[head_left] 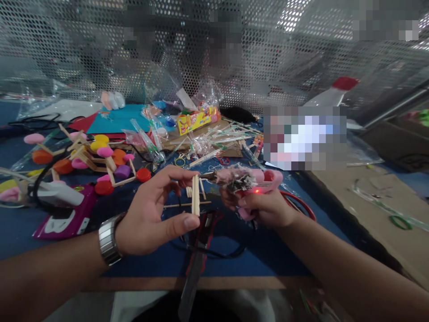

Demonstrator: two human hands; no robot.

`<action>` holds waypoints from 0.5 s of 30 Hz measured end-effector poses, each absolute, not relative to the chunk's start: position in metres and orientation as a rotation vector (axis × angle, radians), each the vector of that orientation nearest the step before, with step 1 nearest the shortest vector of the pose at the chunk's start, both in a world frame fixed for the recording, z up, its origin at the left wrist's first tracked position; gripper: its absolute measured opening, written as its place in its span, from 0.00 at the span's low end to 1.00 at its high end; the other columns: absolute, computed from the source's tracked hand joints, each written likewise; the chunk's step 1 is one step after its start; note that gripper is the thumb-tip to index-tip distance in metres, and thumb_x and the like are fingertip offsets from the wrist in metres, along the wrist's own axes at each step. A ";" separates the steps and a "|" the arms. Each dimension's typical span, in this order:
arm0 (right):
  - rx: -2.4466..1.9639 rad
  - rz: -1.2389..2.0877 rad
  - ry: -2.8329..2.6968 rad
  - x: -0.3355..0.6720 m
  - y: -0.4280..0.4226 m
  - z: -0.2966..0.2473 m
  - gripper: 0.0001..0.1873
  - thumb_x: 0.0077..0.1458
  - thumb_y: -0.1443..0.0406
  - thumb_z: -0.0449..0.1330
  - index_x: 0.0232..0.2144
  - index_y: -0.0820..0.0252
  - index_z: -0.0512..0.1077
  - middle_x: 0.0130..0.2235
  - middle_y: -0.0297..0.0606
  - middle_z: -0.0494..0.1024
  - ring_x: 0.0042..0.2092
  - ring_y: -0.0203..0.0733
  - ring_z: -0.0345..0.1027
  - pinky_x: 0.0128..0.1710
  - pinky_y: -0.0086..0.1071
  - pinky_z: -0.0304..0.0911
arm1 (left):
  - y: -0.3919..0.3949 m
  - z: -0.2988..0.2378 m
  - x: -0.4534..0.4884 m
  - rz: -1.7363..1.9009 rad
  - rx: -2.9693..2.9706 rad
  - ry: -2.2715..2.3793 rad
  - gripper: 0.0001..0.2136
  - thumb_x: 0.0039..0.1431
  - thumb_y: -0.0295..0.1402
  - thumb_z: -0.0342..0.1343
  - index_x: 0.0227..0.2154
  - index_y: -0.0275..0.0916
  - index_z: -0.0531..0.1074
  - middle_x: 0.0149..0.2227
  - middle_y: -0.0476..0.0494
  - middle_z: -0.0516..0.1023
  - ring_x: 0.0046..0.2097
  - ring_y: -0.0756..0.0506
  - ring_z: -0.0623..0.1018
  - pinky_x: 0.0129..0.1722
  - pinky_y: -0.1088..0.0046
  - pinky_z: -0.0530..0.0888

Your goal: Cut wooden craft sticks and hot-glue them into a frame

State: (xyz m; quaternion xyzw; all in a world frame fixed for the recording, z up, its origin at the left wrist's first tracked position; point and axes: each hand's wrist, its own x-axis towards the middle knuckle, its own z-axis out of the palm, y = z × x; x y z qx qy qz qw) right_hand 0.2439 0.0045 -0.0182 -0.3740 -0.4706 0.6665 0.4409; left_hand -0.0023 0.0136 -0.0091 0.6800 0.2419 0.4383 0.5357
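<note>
My left hand (150, 212), with a metal watch on its wrist, pinches a small bundle of wooden sticks (195, 195) upright between thumb and fingers. My right hand (264, 205) is wrapped around a pink glue gun (248, 176) with a lit red light. The gun's nozzle points left and meets the top of the sticks; whether it touches them I cannot tell. Whitish dried glue strands cover the gun's front. Below the hands lies a red-and-black utility knife (201, 237), its blade reaching past the table's front edge. Short stick pieces (189, 192) lie behind the left fingers.
Stick structures with coloured clay pieces (100, 156) stand at the left, beside a purple box (72, 214). A yellow box (197, 120), plastic wrappers and loose sticks spread across the back. Cardboard (375, 210) lies at the right. A black cord (217, 256) loops below my hands.
</note>
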 end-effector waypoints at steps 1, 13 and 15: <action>-0.939 1.653 -1.167 0.244 0.004 -0.018 0.24 0.35 0.68 0.64 0.41 0.54 0.79 0.22 0.28 0.64 0.25 0.37 0.51 0.26 0.33 0.47 | 0.014 -0.009 -0.002 1.041 1.619 0.573 0.25 0.53 0.42 0.69 0.54 0.45 0.73 0.48 0.41 0.73 0.48 0.41 0.75 0.48 0.64 0.73; -0.985 1.639 -1.150 0.243 0.005 -0.018 0.25 0.33 0.67 0.65 0.41 0.56 0.78 0.23 0.30 0.65 0.25 0.37 0.52 0.25 0.33 0.48 | 0.015 -0.010 -0.002 1.059 1.639 0.576 0.26 0.53 0.43 0.69 0.54 0.45 0.73 0.48 0.40 0.72 0.48 0.40 0.74 0.48 0.63 0.73; -0.947 1.652 -1.158 0.244 0.005 -0.018 0.25 0.34 0.68 0.65 0.41 0.57 0.78 0.23 0.30 0.65 0.25 0.36 0.52 0.25 0.33 0.48 | 0.015 -0.010 -0.002 1.055 1.637 0.578 0.25 0.53 0.43 0.69 0.54 0.46 0.73 0.48 0.41 0.72 0.48 0.40 0.75 0.49 0.64 0.72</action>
